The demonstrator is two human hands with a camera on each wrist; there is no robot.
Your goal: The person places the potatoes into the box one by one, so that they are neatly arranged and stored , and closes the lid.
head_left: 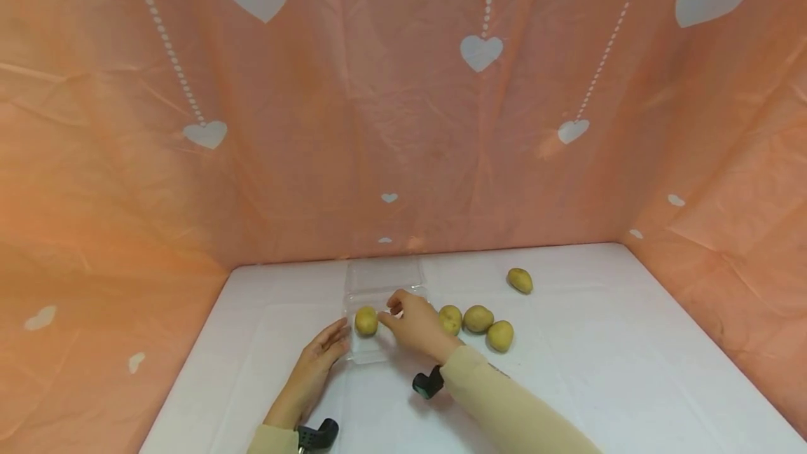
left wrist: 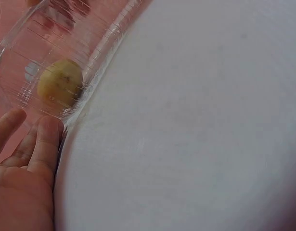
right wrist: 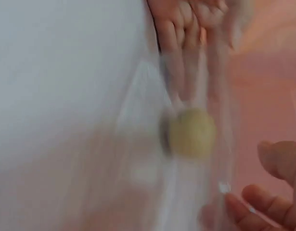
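Observation:
A clear plastic clamshell box (head_left: 372,354) stands on the table with its lid (head_left: 384,273) folded back. Inside it, toward the left side, lies one potato (head_left: 366,321), also visible through the wall in the left wrist view. My left hand (head_left: 320,354) touches the box's left side with its fingers extended. Over the box's right part is my right hand (head_left: 416,324), its fingers loosely bent and nothing between them, apart from the potato. The right wrist view is blurred, with the potato (right wrist: 192,134) beyond the fingers.
To the right of the box several potatoes lie on the white table: one potato (head_left: 450,319) close by the right hand, two more beside it, and a lone potato (head_left: 520,280) farther back. A pink curtain (head_left: 403,160) with white hearts encloses the table's back and sides.

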